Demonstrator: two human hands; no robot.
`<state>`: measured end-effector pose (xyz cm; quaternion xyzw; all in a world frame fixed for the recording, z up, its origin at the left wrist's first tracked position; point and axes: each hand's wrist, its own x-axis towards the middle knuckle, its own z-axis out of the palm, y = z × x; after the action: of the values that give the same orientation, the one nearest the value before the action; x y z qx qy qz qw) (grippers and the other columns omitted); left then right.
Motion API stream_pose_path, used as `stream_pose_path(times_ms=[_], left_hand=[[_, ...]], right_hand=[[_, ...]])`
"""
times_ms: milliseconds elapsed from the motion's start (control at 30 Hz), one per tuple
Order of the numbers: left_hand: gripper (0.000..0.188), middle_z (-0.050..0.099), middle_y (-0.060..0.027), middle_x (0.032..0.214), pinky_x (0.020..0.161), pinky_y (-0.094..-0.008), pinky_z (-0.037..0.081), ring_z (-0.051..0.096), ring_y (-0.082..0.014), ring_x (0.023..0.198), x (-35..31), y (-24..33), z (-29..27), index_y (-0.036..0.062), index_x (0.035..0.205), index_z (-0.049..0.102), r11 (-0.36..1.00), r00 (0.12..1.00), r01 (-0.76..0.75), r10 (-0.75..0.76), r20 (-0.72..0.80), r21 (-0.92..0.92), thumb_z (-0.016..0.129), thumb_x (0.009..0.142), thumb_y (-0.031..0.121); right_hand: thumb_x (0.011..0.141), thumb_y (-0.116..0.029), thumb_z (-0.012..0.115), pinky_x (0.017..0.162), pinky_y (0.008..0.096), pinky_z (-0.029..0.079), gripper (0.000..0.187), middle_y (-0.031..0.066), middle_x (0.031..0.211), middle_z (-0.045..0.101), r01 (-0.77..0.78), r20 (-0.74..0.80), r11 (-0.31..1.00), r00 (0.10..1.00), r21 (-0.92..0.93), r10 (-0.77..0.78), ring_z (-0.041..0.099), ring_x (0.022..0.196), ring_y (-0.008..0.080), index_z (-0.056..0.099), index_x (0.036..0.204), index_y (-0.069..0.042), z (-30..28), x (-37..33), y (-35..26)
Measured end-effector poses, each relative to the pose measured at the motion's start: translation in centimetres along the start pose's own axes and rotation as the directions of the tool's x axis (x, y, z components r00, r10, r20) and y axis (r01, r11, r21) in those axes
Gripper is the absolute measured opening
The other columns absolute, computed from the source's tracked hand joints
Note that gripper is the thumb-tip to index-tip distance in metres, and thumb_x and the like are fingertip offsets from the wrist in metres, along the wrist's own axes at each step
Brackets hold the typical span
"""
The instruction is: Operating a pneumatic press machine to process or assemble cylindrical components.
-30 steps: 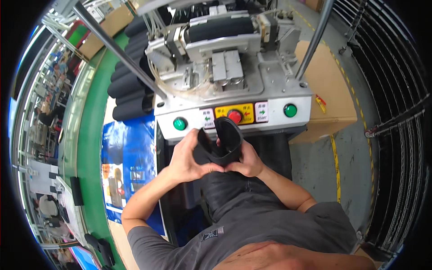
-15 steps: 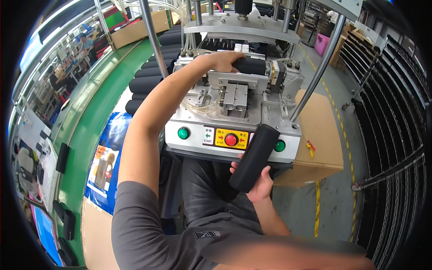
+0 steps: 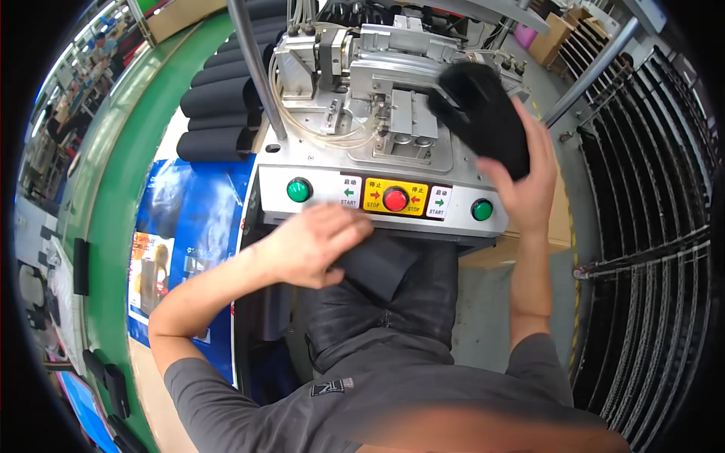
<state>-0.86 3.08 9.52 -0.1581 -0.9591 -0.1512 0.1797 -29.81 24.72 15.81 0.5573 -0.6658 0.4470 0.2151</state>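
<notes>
My left hand (image 3: 321,245) is over my lap, its fingers and thumb curled on the left end of a smooth dark tube-shaped sleeve (image 3: 381,268), which slants down to the right just below the machine's front panel. Higher up on the right, my right hand (image 3: 522,170) grips a black sleeve (image 3: 491,117) from its lower right side. This sleeve is blurred, and a gap shows at its upper left end. It hangs in front of the right part of the metal machine (image 3: 411,121), hiding some of it. The machine's long horizontal bar (image 3: 400,64) shows no sleeve on it.
A red button (image 3: 395,199) sits mid-panel, between a green button (image 3: 299,189) and another green button (image 3: 481,210). Several dark sleeves (image 3: 219,102) lie in a row at left. Metal posts (image 3: 255,68) flank the machine. Black wire racks (image 3: 642,189) stand at right.
My left hand has left the dark cylinder on the machine and come down to my lap. My right hand has risen with a black sleeve, from the panel to the machine's right side. The view has shifted.
</notes>
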Motion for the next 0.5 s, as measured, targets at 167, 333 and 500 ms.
stream_pose_path(times_ms=[167, 333, 500], left_hand=[[0.071, 0.071, -0.0166, 0.126, 0.104, -0.047, 0.055, 0.069, -0.0379, 0.115, -4.6, -2.6, 6.7, 0.0031, 0.132, 0.063, 0.978, 0.951, 0.077, -0.014, 0.309, -0.196, 0.089, 0.068, 0.02], [0.074, 0.072, -0.0173, 0.123, 0.105, -0.0471, 0.055, 0.069, -0.0387, 0.114, -4.9, -4.1, 6.9, 0.0025, 0.134, 0.063, 0.974, 0.91, 0.115, -0.024, 0.414, -0.197, 0.093, 0.07, 0.022], [0.072, 0.073, -0.0171, 0.122, 0.105, -0.0469, 0.055, 0.069, -0.0383, 0.113, -5.6, -4.4, 6.9, 0.002, 0.133, 0.064, 0.974, 0.909, 0.12, -0.03, 0.417, -0.193, 0.093, 0.071, 0.023]], right_hand=[[0.09, -0.03, 0.084, 0.105, 0.0446, 0.052, 0.074, 0.013, 0.135, 0.071, 0.247, 0.266, 0.91, 0.951, -0.333, -0.161, 0.067, 0.119, 0.0368, 0.059, 0.159, -0.014, 4.9, 10.7, 2.7], [0.099, -0.031, 0.077, 0.106, 0.0452, 0.053, 0.072, 0.012, 0.14, 0.068, 0.325, 0.547, 0.866, 0.834, -0.38, -0.073, 0.068, 0.121, 0.0354, 0.052, 0.165, -0.022, 9.1, 17.4, 8.3], [0.101, -0.029, 0.075, 0.107, 0.0445, 0.053, 0.073, 0.0119, 0.143, 0.067, 0.224, 0.692, 0.93, 0.72, -0.291, 0.043, 0.068, 0.122, 0.0337, 0.048, 0.168, -0.026, 11.8, 18.6, 10.0]])
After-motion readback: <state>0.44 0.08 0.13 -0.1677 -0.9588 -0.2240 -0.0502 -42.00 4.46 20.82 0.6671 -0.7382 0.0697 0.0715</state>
